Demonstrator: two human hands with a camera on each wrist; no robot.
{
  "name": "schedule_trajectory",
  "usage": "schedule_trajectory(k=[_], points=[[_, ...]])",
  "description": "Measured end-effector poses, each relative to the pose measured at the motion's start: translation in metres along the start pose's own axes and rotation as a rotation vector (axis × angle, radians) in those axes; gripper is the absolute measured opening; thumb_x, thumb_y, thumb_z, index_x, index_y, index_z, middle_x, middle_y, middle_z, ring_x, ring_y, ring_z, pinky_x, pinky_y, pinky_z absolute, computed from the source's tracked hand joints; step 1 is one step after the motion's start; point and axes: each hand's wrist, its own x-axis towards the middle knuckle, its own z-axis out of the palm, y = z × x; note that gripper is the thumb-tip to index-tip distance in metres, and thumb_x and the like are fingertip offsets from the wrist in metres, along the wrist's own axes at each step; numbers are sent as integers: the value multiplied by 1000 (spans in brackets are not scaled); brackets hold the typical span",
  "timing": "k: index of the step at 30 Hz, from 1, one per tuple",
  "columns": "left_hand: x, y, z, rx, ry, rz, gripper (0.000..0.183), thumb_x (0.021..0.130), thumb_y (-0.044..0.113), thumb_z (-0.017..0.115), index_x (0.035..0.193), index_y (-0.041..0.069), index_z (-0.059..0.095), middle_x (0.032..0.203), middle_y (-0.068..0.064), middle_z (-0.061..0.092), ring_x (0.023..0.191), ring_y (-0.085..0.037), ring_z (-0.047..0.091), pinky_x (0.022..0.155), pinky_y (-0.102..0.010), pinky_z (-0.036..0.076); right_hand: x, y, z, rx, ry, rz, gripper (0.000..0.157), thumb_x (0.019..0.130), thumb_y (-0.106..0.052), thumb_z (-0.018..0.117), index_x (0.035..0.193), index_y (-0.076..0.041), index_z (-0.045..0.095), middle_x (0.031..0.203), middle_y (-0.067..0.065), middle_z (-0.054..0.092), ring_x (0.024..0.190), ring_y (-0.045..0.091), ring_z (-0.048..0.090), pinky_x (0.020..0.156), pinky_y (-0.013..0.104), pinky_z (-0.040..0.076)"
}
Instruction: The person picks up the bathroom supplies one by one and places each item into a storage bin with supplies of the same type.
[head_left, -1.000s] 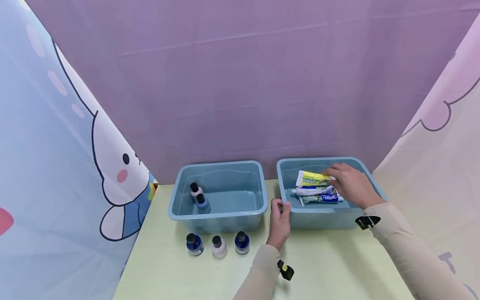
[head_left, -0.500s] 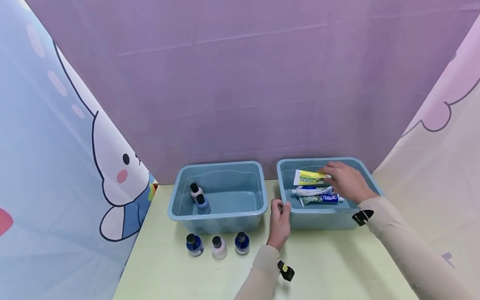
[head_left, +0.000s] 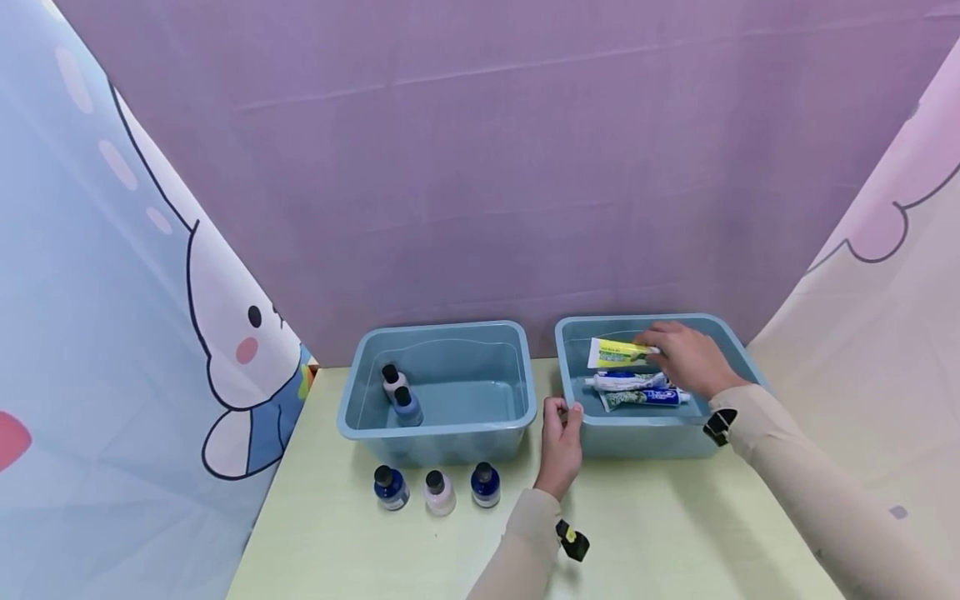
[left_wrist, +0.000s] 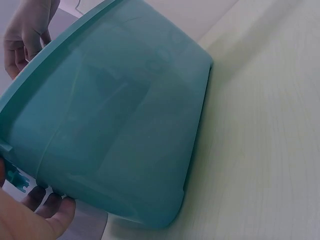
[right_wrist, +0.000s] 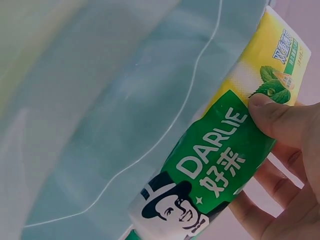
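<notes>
My right hand [head_left: 686, 360] pinches a yellow, green and white toothpaste tube [head_left: 613, 353] over the right blue bin [head_left: 645, 443]. In the right wrist view the thumb presses the front of the DARLIE tube [right_wrist: 210, 145], with the fingers behind it. Two more toothpaste tubes lie in that bin: a white and blue toothpaste tube [head_left: 624, 382] and a blue and green toothpaste tube [head_left: 647, 398]. My left hand [head_left: 560, 454] grips the bin's near left corner, thumb at the rim. In the left wrist view, its fingers curl at the bin wall [left_wrist: 115, 115].
A matching blue bin [head_left: 450, 450] stands to the left, holding a pale bottle [head_left: 393, 385] and a blue bottle [head_left: 407, 408]. In front of it stand a dark blue bottle [head_left: 392, 492], a pink bottle [head_left: 440, 497] and another dark blue bottle [head_left: 486, 487]. A purple cloth [head_left: 480, 183] hangs behind.
My right hand has shifted slightly left and away over the right bin, and the toothpaste tube moved left with it. The left hand keeps its grip on the bin corner.
</notes>
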Motion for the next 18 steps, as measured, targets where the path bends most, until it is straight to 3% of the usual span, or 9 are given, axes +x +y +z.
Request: schedule_trajectory(k=[18], points=[[0, -1, 1, -4, -2, 1, 22, 110, 36, 45, 109, 15, 43, 115, -1, 50, 106, -15, 48, 90, -34, 40, 15, 17, 18, -20, -81, 34, 31, 92, -6, 74, 122, -13, 73, 122, 12, 72, 110, 36, 68, 89, 56, 56]])
